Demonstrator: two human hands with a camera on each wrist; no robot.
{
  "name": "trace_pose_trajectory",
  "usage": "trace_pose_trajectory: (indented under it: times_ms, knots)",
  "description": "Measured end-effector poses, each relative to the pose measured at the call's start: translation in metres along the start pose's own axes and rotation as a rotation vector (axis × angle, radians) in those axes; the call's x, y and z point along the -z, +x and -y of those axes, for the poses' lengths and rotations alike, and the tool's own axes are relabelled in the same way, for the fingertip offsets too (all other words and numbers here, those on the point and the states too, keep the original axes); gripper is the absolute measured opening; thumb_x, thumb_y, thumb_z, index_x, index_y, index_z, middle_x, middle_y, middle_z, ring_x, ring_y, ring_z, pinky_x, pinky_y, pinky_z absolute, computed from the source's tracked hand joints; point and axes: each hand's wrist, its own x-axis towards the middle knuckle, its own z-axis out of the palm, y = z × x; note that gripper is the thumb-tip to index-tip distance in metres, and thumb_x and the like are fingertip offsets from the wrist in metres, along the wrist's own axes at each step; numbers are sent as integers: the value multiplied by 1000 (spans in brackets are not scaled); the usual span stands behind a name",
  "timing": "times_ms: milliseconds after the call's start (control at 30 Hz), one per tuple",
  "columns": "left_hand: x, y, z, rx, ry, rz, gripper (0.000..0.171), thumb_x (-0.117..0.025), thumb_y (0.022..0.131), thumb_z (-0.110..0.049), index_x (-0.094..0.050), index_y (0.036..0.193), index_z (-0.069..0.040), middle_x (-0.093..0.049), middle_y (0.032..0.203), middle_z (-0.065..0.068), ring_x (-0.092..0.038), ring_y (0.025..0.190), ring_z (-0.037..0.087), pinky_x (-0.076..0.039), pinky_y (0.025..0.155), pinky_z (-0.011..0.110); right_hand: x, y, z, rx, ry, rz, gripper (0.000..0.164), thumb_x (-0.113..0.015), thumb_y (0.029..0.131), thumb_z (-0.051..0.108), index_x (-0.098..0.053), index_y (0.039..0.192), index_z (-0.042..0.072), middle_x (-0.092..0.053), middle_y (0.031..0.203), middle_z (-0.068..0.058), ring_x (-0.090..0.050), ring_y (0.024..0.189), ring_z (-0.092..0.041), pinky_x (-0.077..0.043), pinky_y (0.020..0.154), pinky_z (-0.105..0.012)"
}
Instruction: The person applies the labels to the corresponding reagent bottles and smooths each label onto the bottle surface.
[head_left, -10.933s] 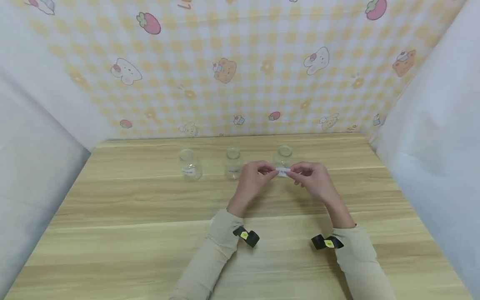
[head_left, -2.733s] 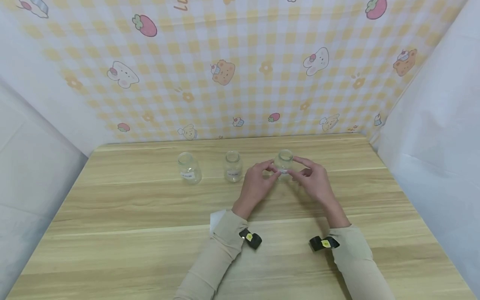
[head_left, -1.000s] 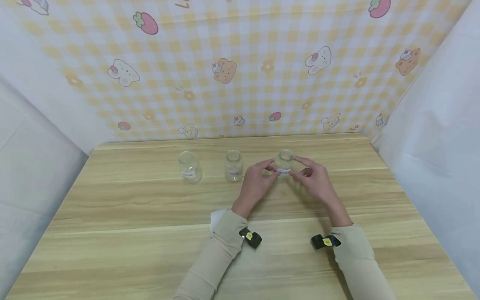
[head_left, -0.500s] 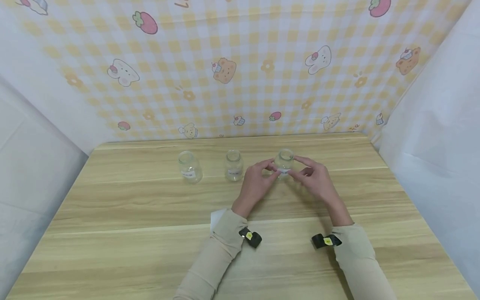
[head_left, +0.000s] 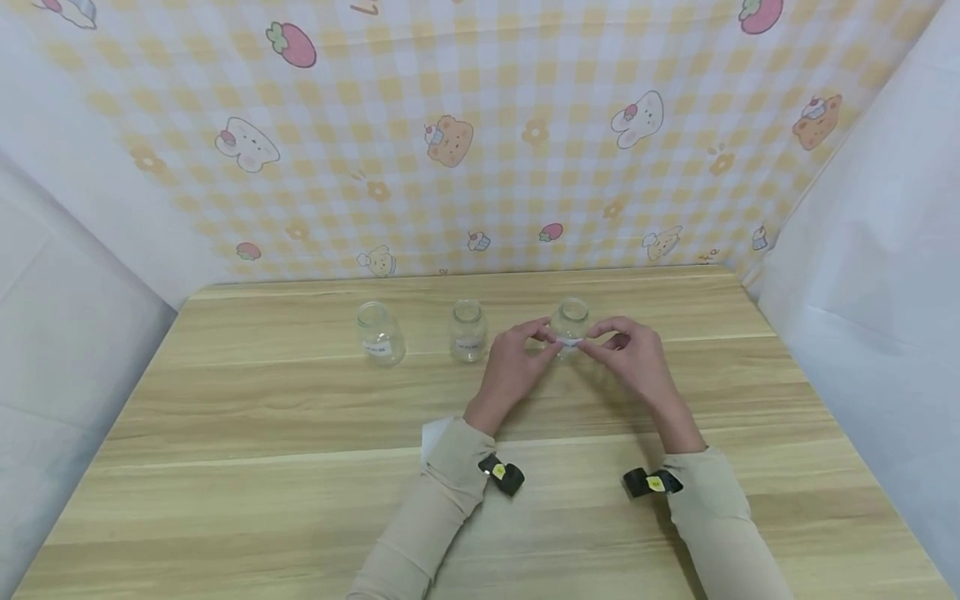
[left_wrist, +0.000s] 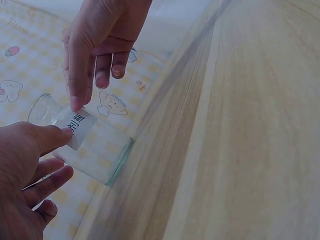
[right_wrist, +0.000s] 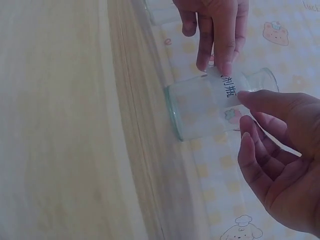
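Note:
A clear glass jar (head_left: 574, 318) stands upright at the right of a row. A white label (head_left: 568, 342) with dark printed characters lies against its front. My left hand (head_left: 517, 358) holds the jar's left side, its thumb pressing one end of the label. From the other side my right hand (head_left: 630, 358) holds the jar, with its thumb on the label's opposite end and the index finger bent near the jar's side. The right wrist view shows the remaining right fingers (right_wrist: 255, 155) curled. Both thumbs cover the label's ends.
Two more glass jars, a middle one (head_left: 467, 329) and a left one (head_left: 380, 333), stand to the left, each bearing a white label. White paper (head_left: 433, 435) lies partly under the left sleeve on the wooden table (head_left: 262, 483). A patterned cloth (head_left: 495, 192) hangs behind.
Earlier, the hands stretched the label in front of the jar; now it lies against the glass. In the last half second, the right index finger has drawn back from the jar's upper side.

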Motion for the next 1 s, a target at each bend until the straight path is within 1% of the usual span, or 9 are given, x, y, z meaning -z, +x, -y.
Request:
trace_pose_trajectory:
  times_ms: [167,233,333,433,667,733,833,900,1000]
  knots:
    - [1,1,-1,8,1,1,8,-79,93,-15,-74,93,-9,-74,123,9,-66,123,25,-46,111,38,1,1,2,7,-22,2,18,-81,92,16,-76,97,0,-72,94,-13,-63,65,-13,-48,55,-21]
    - [1,1,-1,9,0,3,8,-79,93,-15,-74,93,-9,-74,123,9,-66,124,25,-45,112,38,1,1,1,10,-24,10,19,-80,93,17,-76,98,0,-72,94,-13,-61,66,-11,-47,56,-21]
    - [0,1,-1,9,2,6,8,-79,94,-16,-74,94,-9,-75,122,8,-66,124,24,-45,112,38,1,1,0,15,-24,25,19,-78,95,18,-76,100,1,-72,94,-13,-61,68,-13,-48,57,-22]
    - [0,1,-1,6,6,6,8,-78,94,-17,-74,95,-10,-76,117,7,-66,123,23,-45,112,37,0,2,0,42,-33,35,16,-76,96,17,-76,100,1,-72,100,-13,-64,76,-17,-51,63,-21]
    - [-1,2,0,1,10,4,10,-78,94,-17,-74,99,-9,-78,106,6,-67,121,24,-45,112,38,-3,5,0,118,-38,45,9,-73,97,6,-73,94,-2,-62,128,-18,-62,101,-27,-54,77,-24]
    - [-1,2,1,5,8,4,10,-78,94,-17,-74,99,-9,-78,107,6,-67,121,24,-45,113,39,-4,5,0,123,-37,52,8,-72,97,6,-72,93,-2,-61,134,-20,-63,103,-31,-55,79,-30]
    - [-1,1,2,10,13,4,11,-78,95,-18,-74,101,-9,-77,107,5,-67,121,24,-45,112,39,-4,4,0,128,-44,57,8,-71,97,5,-71,93,-1,-61,139,-21,-65,107,-33,-55,81,-32]
    - [-1,1,2,10,16,3,13,-78,95,-18,-75,103,-9,-77,106,5,-68,119,24,-45,112,39,-5,4,0,130,-44,47,7,-72,97,6,-71,94,-1,-62,138,-21,-66,107,-34,-56,81,-31]
    - [-1,1,2,6,22,1,14,-78,94,-17,-75,105,-9,-78,105,5,-68,117,24,-45,112,39,-6,3,-1,132,-48,16,6,-74,96,5,-71,95,1,-65,135,-20,-69,102,-31,-55,78,-23]
